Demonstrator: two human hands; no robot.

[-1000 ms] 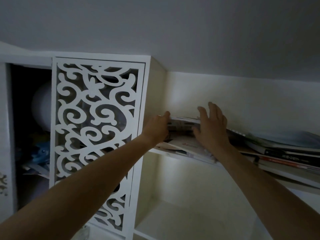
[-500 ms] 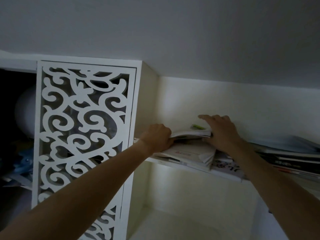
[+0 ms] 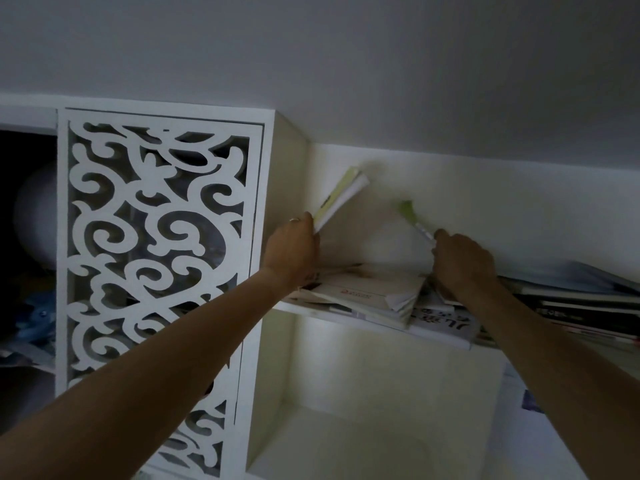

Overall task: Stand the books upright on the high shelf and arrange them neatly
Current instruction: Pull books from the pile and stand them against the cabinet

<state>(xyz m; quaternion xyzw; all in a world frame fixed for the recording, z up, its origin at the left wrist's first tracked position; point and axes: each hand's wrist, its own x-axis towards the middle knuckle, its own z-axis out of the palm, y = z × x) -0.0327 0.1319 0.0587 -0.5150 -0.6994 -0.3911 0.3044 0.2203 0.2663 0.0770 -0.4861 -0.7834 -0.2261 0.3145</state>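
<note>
Since 0.5 s ago: L hand (image 3: pixel 294 249) has lifted a thin pale-green book (image 3: pixel 341 197) off the stack, fingers clamped on its lower end, tilted by cabinet side. R hand (image 3: pixel 462 259) pinches a blurred green-tipped item (image 3: pixel 414 218). Other books (image 3: pixel 367 292) lie flat on high shelf (image 3: pixel 349 315).

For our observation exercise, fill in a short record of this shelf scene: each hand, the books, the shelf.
left hand: grips a pale yellow book, tilted up near the cabinet side
right hand: pinches a thin green-tipped item, blurred
books: still lying flat in loose stacks
shelf: white, high, beside a carved panel
</note>
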